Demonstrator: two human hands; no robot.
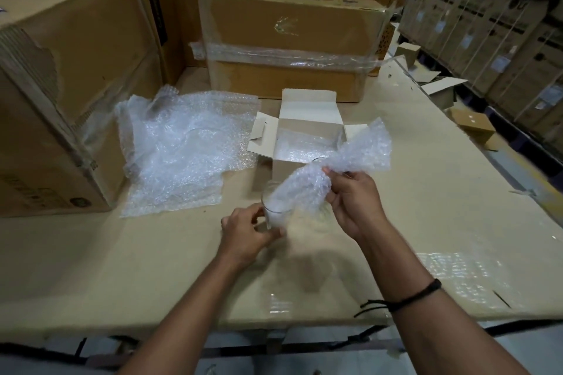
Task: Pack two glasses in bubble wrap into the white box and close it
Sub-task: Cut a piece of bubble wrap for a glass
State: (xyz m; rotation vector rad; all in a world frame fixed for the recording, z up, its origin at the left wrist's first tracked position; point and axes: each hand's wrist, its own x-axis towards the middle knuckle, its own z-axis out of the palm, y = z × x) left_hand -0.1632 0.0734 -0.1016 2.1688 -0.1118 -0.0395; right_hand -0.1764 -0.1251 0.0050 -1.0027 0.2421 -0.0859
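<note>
A clear glass (275,213) stands on the cardboard-covered table in front of the white box (304,137). My left hand (248,233) grips the glass from the left. A twisted sheet of bubble wrap (344,161) runs from inside the glass up to the right, and my right hand (353,201) holds it near its middle. A second glass (321,216) seems to stand just right of the first, partly hidden by the wrap and my right hand. The white box is open, flaps spread, with bubble wrap lying inside it.
Loose bubble wrap sheets (179,146) lie left of the box. A large brown carton (61,85) stands at the left and a taped carton (289,39) behind the box. Small cartons (472,126) and stacked boxes (487,24) line the right side.
</note>
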